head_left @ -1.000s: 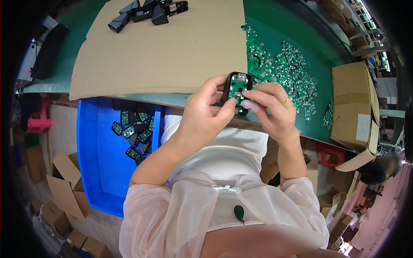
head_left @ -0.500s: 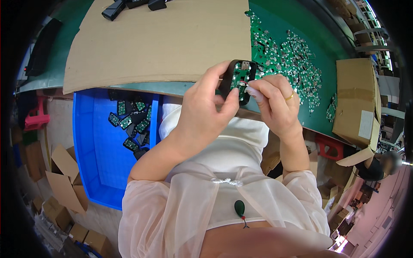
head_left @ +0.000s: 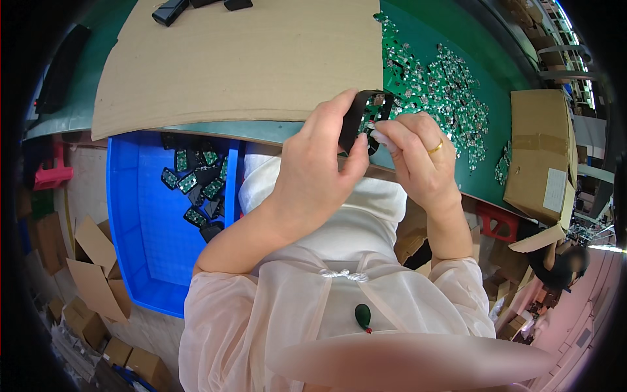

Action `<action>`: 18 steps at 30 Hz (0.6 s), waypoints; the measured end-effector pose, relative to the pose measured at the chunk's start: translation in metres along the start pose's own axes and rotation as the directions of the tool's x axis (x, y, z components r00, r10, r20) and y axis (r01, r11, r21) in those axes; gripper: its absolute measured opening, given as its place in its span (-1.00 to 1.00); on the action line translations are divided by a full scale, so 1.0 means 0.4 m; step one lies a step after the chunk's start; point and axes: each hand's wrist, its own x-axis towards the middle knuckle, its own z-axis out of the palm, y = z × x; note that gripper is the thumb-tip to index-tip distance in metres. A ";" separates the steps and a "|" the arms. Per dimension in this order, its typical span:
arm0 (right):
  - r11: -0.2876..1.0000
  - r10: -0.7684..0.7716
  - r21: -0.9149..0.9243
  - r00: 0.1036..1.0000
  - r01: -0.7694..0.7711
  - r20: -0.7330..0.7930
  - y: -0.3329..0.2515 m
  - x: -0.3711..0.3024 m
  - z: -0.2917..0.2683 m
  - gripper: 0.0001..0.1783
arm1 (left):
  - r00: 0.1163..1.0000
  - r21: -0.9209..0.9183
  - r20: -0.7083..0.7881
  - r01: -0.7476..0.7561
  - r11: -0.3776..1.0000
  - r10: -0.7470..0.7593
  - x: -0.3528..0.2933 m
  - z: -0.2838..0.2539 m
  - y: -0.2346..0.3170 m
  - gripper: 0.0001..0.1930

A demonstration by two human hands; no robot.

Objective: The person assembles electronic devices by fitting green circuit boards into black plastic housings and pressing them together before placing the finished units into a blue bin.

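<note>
A black plastic case [head_left: 351, 122] with a green circuit board [head_left: 369, 117] inside is held up over the table's near edge. My left hand [head_left: 320, 147] grips it from the left, fingers behind and thumb on the lower front edge. At the board's right side is my right hand [head_left: 418, 147], a ring on one finger. Its thumb and index finger are pinched together against the board; whatever lies between the fingertips is too small to make out. The board's lower part is partly hidden by my fingers.
Loose circuit boards [head_left: 450, 98] lie heaped on the green table at right, beside a cardboard box [head_left: 539, 150]. A cardboard sheet [head_left: 241, 65] covers the middle, with black cases [head_left: 171, 12] at its far edge. A blue bin [head_left: 157, 261] at left holds several board-fitted cases. Another person [head_left: 562, 266] is at far right.
The case has turned in my left hand, so more of its left side and less of the board shows. My right fingertips stay pinched at the board, having shifted slightly.
</note>
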 end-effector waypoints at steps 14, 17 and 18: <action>0.998 0.022 -0.065 0.995 -0.016 0.102 -0.013 0.000 -0.002 -0.68 | 0.991 0.229 0.021 -0.136 0.964 0.134 -0.008 -0.004 0.005 -0.48; 0.998 0.004 -0.056 0.996 0.001 0.092 -0.006 0.001 0.003 -0.67 | 0.986 0.252 0.024 -0.163 0.954 0.163 -0.011 -0.003 -0.003 -0.46; 0.999 -0.014 -0.030 0.998 0.016 0.065 -0.002 0.001 0.008 -0.68 | 0.986 0.233 0.003 -0.162 0.959 0.166 -0.011 -0.001 -0.010 -0.47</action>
